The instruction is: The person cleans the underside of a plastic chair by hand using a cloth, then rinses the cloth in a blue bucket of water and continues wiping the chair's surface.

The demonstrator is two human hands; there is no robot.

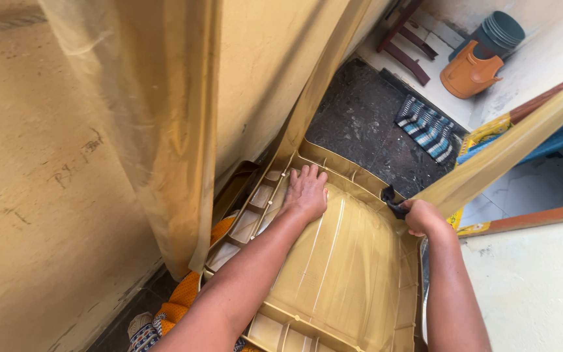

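At 12 o'clock: left hand flat, fingers spread on upturned plastic chair | right hand clenched on black tool | chair likely light, stiff, slick; grip ribbed rim.

- The dark speckled floor runs from beside the tan wall toward the far corner, where it meets a pale painted strip.
- A striped mat in blue, black and white lies flat on the dark floor, near its far right edge.
- An orange plastic jug stands on the pale strip, touching a stack of teal buckets behind it.
- The dark red legs of a wooden stand rest on the floor left of the jug.
- The overturned tan plastic chair lies nearest, its ribbed underside facing up.
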